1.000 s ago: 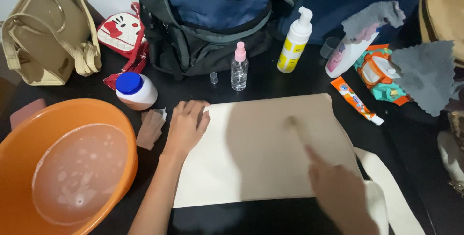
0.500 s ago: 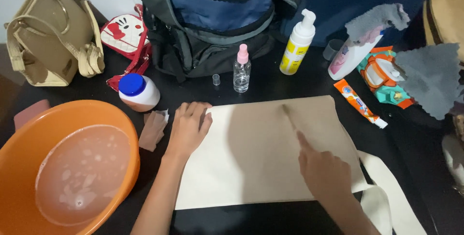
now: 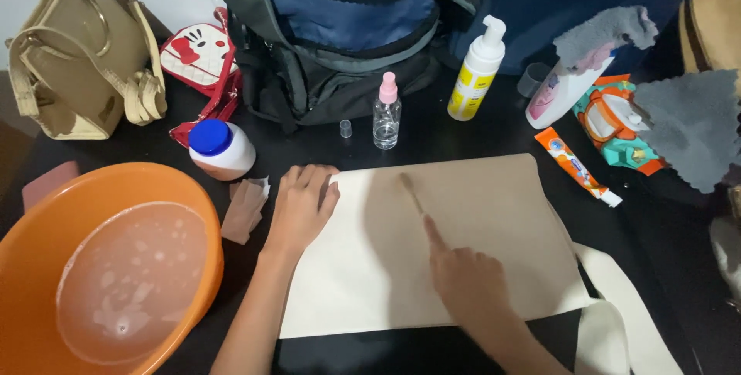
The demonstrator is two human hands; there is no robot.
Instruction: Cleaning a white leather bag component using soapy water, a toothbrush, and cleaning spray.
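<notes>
Since a second ago the right hand [image 3: 471, 286] has slid left and farther across the cream tote bag [image 3: 432, 244], and its toothbrush [image 3: 411, 193] has travelled from the bag's right part to the middle near the far edge. That hand is closed on the brush handle, index finger stretched out along it; the bristle end is blurred, so I cannot tell for sure whether it touches the cloth.

The left hand [image 3: 301, 209] lies flat with fingers loosely together, pressing the bag's far left corner — it holds nothing. The bag lies spread on the black table [image 3: 463, 132], its straps trailing off at the near right.

Left of the bag sits an orange basin [image 3: 93, 267] of cloudy water, and just beside the left hand a brownish scrap [image 3: 245, 209] and a white jar with a blue lid [image 3: 220, 147]. Beyond the far edge stand a small clear spray bottle [image 3: 386, 113] and a foam pump bottle [image 3: 477, 74] — a toothpaste tube [image 3: 577, 167] lies to the right.
</notes>
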